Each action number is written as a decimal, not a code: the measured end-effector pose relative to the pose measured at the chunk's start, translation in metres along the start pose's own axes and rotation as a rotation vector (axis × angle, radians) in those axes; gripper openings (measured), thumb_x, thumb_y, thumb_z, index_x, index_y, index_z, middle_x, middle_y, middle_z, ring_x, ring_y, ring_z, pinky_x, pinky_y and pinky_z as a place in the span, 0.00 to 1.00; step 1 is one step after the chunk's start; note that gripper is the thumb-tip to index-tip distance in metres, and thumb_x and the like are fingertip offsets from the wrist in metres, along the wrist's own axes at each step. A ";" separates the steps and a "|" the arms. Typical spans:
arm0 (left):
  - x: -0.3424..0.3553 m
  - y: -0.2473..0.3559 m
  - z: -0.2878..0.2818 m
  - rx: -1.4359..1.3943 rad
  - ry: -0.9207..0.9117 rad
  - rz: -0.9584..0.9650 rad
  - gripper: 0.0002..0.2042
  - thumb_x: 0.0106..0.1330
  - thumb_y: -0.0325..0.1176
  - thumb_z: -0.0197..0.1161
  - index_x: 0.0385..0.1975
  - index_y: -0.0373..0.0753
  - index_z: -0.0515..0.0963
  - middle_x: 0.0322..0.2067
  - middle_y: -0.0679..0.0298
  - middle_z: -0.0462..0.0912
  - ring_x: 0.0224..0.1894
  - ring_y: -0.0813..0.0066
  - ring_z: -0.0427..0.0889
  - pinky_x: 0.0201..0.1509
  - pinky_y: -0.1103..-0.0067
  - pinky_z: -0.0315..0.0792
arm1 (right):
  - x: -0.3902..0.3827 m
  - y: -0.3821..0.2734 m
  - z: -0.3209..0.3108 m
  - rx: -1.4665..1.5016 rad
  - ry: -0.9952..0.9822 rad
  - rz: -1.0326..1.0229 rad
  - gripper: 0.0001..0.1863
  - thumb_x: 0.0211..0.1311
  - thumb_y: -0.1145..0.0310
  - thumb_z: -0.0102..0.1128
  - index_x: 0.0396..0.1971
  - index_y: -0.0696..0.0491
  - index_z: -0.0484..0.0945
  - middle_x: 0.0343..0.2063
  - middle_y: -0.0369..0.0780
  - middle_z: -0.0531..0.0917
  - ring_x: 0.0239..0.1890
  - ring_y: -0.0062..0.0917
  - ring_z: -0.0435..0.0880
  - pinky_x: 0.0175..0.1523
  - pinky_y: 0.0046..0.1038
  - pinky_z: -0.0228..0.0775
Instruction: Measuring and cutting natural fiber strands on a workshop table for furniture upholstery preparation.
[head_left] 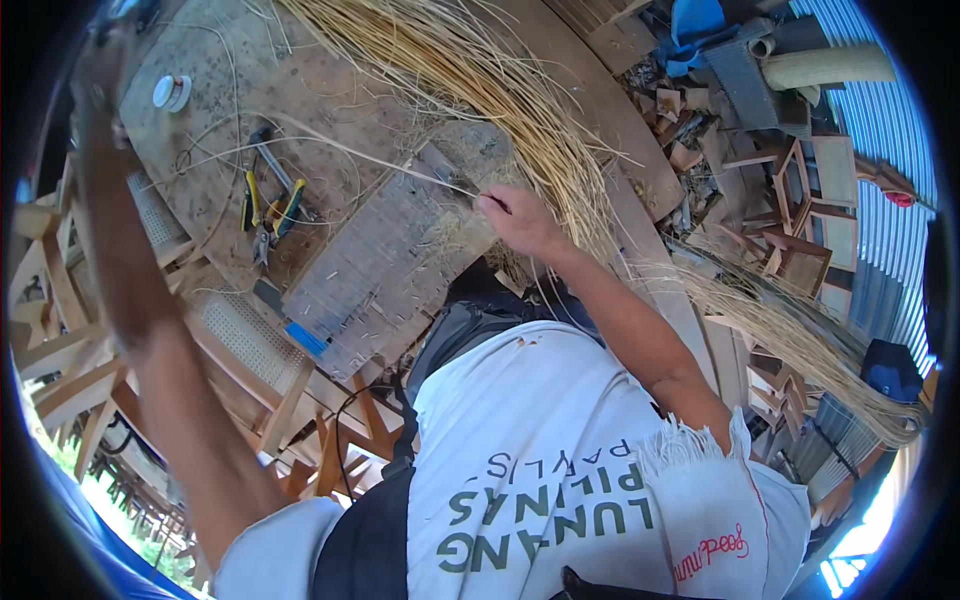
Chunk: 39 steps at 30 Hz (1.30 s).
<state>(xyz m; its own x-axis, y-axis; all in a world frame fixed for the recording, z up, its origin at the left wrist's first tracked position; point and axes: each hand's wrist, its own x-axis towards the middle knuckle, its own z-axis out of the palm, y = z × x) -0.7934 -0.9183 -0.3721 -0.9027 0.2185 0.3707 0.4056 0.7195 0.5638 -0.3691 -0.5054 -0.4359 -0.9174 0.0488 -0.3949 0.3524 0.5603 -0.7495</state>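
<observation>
My right hand (pixel 525 222) is closed, its fingers pinching a thin pale rattan strip (pixel 345 150) above a worn wooden board (pixel 365 265). From the fingers the strip runs left in a curve over the table (pixel 325 95). A small dark thing shows at the fingertips, too small to name. Stretched far out to the upper left, my left hand (pixel 105 65) is smeared by motion; its fingers cannot be made out. Shavings (pixel 455 232) lie on the board beside my right hand. A long bundle of rattan strips (pixel 500 90) lies beyond it.
A hammer (pixel 270 150) and yellow-handled pliers (pixel 252 200) lie on the table left of the board. A white spool (pixel 172 93) is near my left arm. Woven cane panels (pixel 240 335) and wooden frames crowd the left; chair frames (pixel 800 200) and another rattan bundle (pixel 770 310) stand right.
</observation>
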 end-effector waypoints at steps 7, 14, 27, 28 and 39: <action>-0.268 0.256 0.066 -0.378 -0.624 -0.739 0.10 0.61 0.34 0.63 0.40 0.37 0.79 0.24 0.68 0.80 0.21 0.86 0.72 0.23 0.85 0.65 | 0.003 -0.064 0.004 0.367 -0.203 -0.032 0.10 0.65 0.66 0.51 0.32 0.56 0.77 0.18 0.30 0.71 0.21 0.12 0.65 0.28 0.20 0.60; -0.299 0.257 0.120 -1.189 -0.085 -0.883 0.09 0.60 0.32 0.65 0.38 0.39 0.78 0.26 0.68 0.82 0.17 0.89 0.68 0.18 0.89 0.59 | 0.000 -0.053 -0.008 0.392 -0.327 -0.082 0.09 0.66 0.66 0.50 0.32 0.56 0.74 0.18 0.33 0.72 0.21 0.16 0.69 0.28 0.22 0.62; -0.287 0.178 0.033 -0.720 0.120 -0.755 0.08 0.62 0.31 0.63 0.37 0.36 0.75 0.25 0.67 0.80 0.14 0.89 0.65 0.16 0.88 0.56 | -0.041 0.073 -0.056 -0.302 0.026 -0.180 0.17 0.59 0.63 0.56 0.46 0.55 0.74 0.35 0.48 0.79 0.37 0.39 0.79 0.42 0.35 0.70; -0.293 0.185 0.038 -0.718 0.121 -0.754 0.08 0.62 0.31 0.63 0.37 0.36 0.75 0.25 0.67 0.80 0.14 0.89 0.65 0.16 0.88 0.56 | -0.024 0.036 -0.044 -0.198 0.024 -0.182 0.17 0.60 0.63 0.56 0.47 0.55 0.73 0.34 0.47 0.79 0.36 0.38 0.79 0.42 0.34 0.70; -0.336 0.202 0.056 -0.928 0.051 -0.872 0.11 0.61 0.32 0.65 0.39 0.37 0.72 0.22 0.68 0.80 0.15 0.90 0.67 0.16 0.89 0.56 | 0.084 0.008 -0.018 -0.345 0.584 -0.272 0.13 0.63 0.64 0.49 0.44 0.55 0.71 0.29 0.45 0.77 0.34 0.36 0.78 0.44 0.35 0.69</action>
<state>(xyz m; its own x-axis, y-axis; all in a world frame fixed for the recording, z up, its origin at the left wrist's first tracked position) -0.4159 -0.8089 -0.4241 -0.9215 -0.1323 -0.3652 -0.3504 -0.1222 0.9286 -0.4467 -0.4818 -0.4656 -0.9470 0.2500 0.2018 0.1081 0.8395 -0.5324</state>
